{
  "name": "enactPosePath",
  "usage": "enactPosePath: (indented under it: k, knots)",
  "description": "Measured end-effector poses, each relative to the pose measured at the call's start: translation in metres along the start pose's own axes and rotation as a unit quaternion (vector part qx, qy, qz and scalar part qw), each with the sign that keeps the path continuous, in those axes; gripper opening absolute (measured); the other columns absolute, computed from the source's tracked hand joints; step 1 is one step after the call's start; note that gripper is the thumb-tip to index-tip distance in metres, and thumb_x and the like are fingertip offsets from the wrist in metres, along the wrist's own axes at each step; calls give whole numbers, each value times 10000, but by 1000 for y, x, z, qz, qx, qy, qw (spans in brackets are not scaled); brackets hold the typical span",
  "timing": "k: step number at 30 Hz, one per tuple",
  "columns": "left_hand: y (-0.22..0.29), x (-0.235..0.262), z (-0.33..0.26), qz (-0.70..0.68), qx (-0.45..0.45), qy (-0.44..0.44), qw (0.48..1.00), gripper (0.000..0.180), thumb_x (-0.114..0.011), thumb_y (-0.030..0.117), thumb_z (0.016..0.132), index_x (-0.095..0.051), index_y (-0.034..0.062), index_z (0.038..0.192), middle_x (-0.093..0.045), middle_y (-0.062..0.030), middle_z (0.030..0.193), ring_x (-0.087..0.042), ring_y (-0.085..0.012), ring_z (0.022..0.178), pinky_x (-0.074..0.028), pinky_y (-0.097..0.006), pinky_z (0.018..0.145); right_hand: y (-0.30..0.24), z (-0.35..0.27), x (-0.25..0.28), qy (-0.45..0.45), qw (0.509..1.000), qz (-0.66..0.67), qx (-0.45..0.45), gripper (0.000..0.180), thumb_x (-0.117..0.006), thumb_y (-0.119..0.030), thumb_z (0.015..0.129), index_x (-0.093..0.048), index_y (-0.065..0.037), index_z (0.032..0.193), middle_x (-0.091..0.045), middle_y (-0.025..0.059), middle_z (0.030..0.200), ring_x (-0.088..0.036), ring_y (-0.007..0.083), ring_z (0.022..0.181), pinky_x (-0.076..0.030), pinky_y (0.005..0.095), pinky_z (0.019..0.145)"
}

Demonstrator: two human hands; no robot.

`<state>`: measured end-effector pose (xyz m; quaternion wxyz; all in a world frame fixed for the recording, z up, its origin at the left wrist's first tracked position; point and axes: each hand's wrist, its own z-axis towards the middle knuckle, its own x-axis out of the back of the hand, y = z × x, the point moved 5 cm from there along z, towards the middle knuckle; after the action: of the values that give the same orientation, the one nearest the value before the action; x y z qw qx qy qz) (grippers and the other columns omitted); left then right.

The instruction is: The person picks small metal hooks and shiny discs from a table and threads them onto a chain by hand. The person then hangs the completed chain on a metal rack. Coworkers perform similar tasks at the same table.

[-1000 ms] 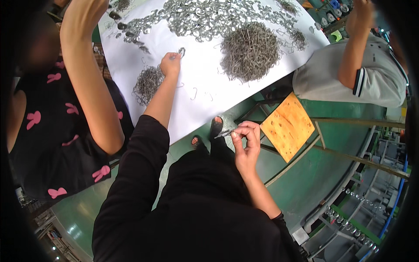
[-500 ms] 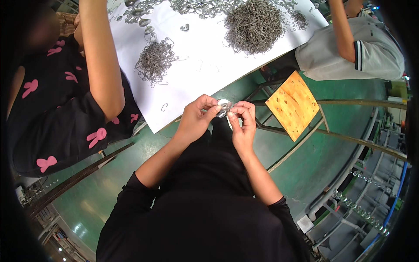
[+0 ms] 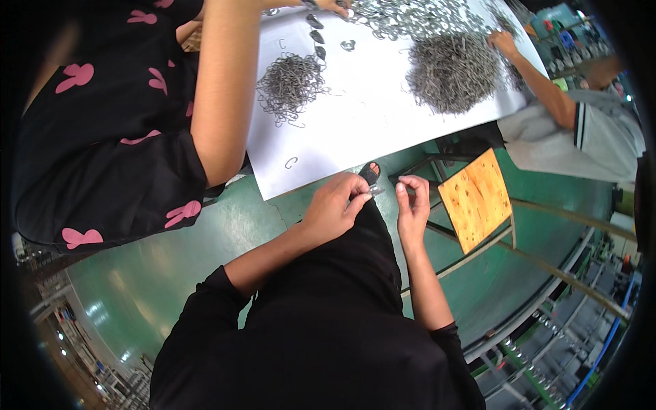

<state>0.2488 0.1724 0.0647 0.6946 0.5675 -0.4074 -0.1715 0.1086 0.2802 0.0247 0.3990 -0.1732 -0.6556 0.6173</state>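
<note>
My left hand (image 3: 336, 206) pinches a small shiny metal disc (image 3: 376, 191) between thumb and fingertips, over my lap just off the table's near edge. My right hand (image 3: 414, 205) is a little to the right, apart from the disc. Its fingers are curled, with the thumb tip close to the index finger; whatever may be between them is too small to make out. On the white table (image 3: 348, 143) ahead lie a small pile of bent wire hooks (image 3: 292, 83), a larger hook pile (image 3: 454, 74) and a single hook (image 3: 291, 163).
Many metal discs (image 3: 410, 19) spread across the table's far side. A person in a dark printed top sits at left, a co-worker's hand (image 3: 504, 45) reaches beside the large pile. A wooden-topped stool (image 3: 477, 199) stands to my right on the green floor (image 3: 198, 253).
My right hand has come away from the disc and moved right; my left hand keeps hold of it. The view has shifted, and the co-worker's hand at the right now shows by the large pile.
</note>
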Motion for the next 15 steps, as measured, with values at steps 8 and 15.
enactPosePath:
  k: [8, 15]
  knots:
    - [-31, 7, -13, 39, 21, 21, 999, 123, -637, 39, 805, -543, 24, 883, -581, -116, 826, -585, -289, 788, -465, -359, 741, 0, 117, -137, -243, 944, -187, 123, 68, -601, -82, 805, -616, -85, 871, -572, 93, 910, -593, 302, 856, -478, 406, 732]
    - [-31, 16, -18, 31, 70, 62, 995, 140, -656, 43, 793, -549, 38, 884, -589, -105, 849, -586, -281, 797, -474, -350, 668, 3, 175, -205, -270, 897, -324, 131, 124, -608, -118, 801, -618, -66, 913, -577, 110, 950, -604, 302, 881, -496, 418, 749]
